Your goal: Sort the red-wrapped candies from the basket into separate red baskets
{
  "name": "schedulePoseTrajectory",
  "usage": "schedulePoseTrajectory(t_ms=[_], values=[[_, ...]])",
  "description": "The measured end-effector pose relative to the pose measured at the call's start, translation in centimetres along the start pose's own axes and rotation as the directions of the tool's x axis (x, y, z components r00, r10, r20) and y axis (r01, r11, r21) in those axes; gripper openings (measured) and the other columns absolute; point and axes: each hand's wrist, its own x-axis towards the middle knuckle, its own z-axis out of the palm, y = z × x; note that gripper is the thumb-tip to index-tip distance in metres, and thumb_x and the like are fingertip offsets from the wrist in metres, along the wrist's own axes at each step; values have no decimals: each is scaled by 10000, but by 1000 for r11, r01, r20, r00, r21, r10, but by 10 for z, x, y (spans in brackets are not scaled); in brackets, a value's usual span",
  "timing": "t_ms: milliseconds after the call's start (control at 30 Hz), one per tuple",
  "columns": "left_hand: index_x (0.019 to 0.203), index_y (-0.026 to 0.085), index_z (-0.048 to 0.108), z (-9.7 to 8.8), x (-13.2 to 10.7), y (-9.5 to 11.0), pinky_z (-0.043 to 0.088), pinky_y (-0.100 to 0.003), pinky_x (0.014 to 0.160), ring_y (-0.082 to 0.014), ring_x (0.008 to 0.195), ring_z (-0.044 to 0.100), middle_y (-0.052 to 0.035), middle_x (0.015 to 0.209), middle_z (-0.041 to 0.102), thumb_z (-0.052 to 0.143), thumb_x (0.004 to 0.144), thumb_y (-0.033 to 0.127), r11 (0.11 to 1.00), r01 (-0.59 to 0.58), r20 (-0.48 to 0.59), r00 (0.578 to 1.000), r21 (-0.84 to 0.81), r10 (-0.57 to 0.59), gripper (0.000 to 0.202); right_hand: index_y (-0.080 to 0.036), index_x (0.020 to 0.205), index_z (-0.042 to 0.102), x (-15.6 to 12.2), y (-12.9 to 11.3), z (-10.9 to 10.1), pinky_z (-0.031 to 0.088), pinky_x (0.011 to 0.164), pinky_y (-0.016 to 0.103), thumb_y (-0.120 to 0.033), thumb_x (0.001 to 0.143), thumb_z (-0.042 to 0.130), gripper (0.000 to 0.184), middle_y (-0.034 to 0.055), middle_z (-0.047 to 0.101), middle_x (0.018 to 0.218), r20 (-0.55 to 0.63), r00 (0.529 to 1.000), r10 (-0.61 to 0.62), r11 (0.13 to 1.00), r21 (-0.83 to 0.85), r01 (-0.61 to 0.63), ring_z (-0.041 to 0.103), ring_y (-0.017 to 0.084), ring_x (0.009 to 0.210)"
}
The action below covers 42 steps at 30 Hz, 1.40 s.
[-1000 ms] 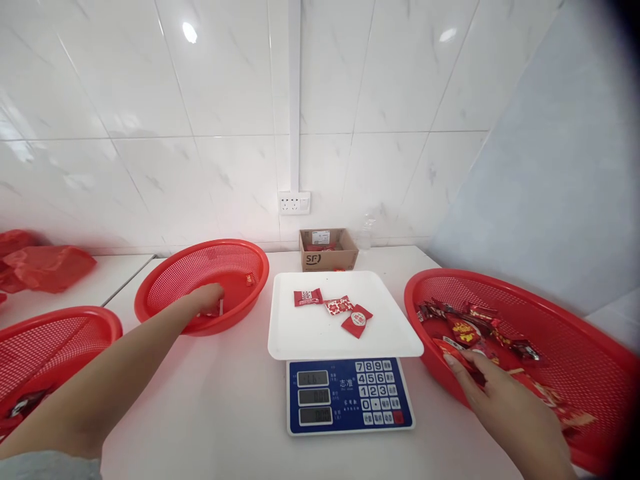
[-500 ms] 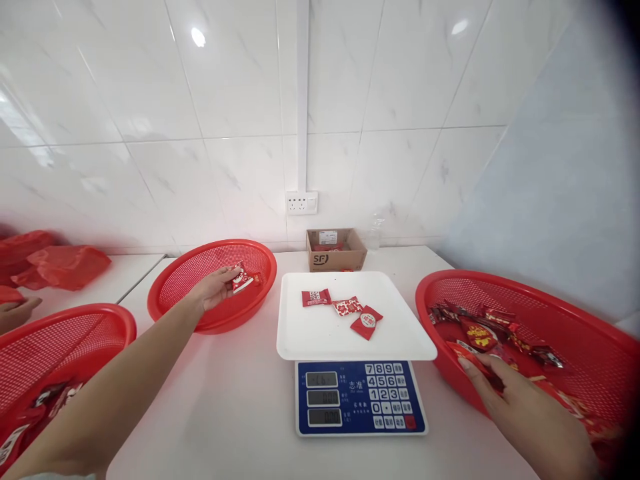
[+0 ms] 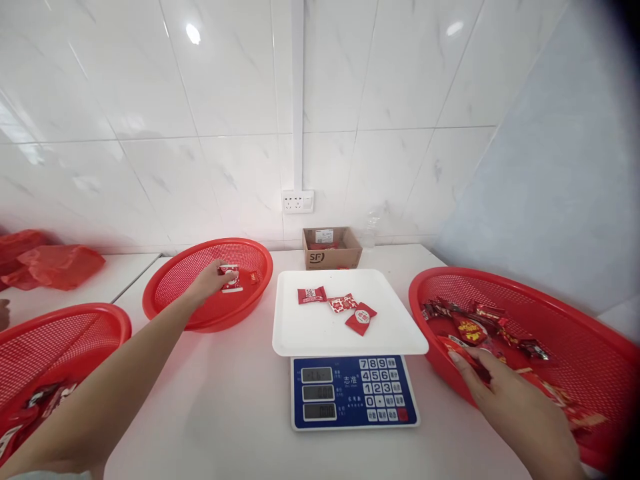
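Observation:
Over the far left red basket [image 3: 165, 293], my left hand [image 3: 207, 281] pinches a red and white wrapped snack packet [image 3: 231, 284] between thumb and fingers. A small orange-red packet [image 3: 253, 277] lies beside it in that basket. My right hand [image 3: 515, 393] is at the near rim of the right red basket [image 3: 590, 327], its thumb and fingers closed on a red packet [image 3: 453, 345] that is partly hidden. Several wrapped sweets [image 3: 470, 329] lie in this basket. Between the hands, three red packets [image 3: 361, 318] rest on the white pan [image 3: 300, 333] of a digital scale [image 3: 355, 393].
Another red basket [image 3: 107, 317] with packets stands at the near left, under my left forearm. A cardboard box [image 3: 333, 257] and a clear plastic bottle [image 3: 371, 230] stand by the wall. Red plastic bags [image 3: 63, 265] lie on the left table, near another person's hand [image 3: 4, 313].
My left hand has shifted slightly left, and its packet has turned. My right hand stays at its basket. The other person's hand has moved mostly out of view. The view has shifted slightly.

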Motion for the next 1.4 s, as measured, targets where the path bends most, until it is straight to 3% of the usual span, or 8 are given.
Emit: schedulePoseTrajectory(t_ms=[133,233,467,600,800,1033,1233,1400], values=[[1073,170,559,8,-9,3,396,-539,881,-418,1167,449,-175,1142,577,649,686,459,943,-116,-60,988,312,141,492,-229,1090,611,1,1,2,493,584,395,-590,851,273,549,127,696,1017,-13,1000,-6,1000,-2,6,665,311,787],[1159,204,544,35,-26,26,357,-471,953,-345,1251,372,-131,1263,521,467,838,447,867,-281,26,955,412,297,410,-237,1105,608,1,1,3,496,599,392,-587,854,269,548,121,691,1038,-13,1000,0,1000,-13,-1,662,304,813],[1021,199,632,123,-47,77,385,-380,918,-268,1073,504,-93,1063,615,509,833,450,696,-601,394,794,394,463,337,-228,1133,615,3,1,4,507,609,382,-570,865,276,551,113,701,1030,-47,999,-21,999,-28,20,667,304,843],[826,193,599,141,-41,79,419,-348,814,-256,984,538,-83,954,617,560,799,371,691,-614,426,780,380,459,184,-231,1109,627,1,1,5,507,588,373,-563,873,272,540,104,700,1046,-68,997,-36,999,-24,34,672,293,826],[903,207,511,125,-47,72,408,-259,528,-169,644,584,-23,815,631,538,787,334,785,-484,377,860,387,344,173,-228,1149,589,-1,-4,0,508,664,390,-562,886,229,556,98,680,1101,-20,1000,-16,999,-43,15,658,297,902],[1091,254,512,82,-56,66,461,-246,671,-168,850,616,-19,986,659,396,871,295,801,-409,211,912,438,350,252,-223,1104,616,0,1,6,509,584,374,-550,887,254,534,101,689,1076,-76,995,-58,997,-52,54,671,288,829],[1128,147,546,32,-31,47,453,-422,707,-342,973,568,-166,992,652,266,897,298,716,-243,-23,940,655,340,393,-223,1109,622,-1,0,5,518,599,366,-541,887,265,526,97,691,1074,-90,994,-55,998,-46,51,669,283,848],[1114,145,597,57,-31,55,343,-497,963,-339,1172,459,-157,1170,615,297,902,289,622,-410,126,885,667,448,395,-213,1119,618,-2,-2,3,512,595,374,-544,888,252,545,107,692,1065,-85,994,-62,997,-49,58,668,288,834]])
